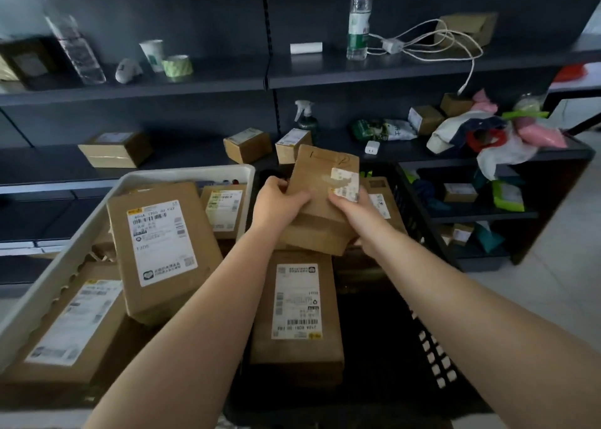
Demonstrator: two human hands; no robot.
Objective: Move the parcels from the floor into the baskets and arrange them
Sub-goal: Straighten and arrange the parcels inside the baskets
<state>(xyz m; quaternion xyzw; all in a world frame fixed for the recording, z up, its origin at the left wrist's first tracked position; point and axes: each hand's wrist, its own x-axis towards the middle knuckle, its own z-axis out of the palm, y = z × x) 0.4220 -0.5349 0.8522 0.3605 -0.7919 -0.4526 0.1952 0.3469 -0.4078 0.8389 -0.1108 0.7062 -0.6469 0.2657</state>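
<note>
Both hands — left (279, 201), right (349, 207) — had fingers wrapped round a parcel (320, 197) held over the black basket (419, 207) — a loose grip could've dropped it crooked onto the box below (297, 318).

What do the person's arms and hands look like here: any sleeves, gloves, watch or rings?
Both forearms are bare as far as the frame shows, with no sleeves in view. The left hand and right hand wear no gloves. No watch, wristband or ring is visible. The fingernails look short and unpainted, though the dim light limits detail.
</note>
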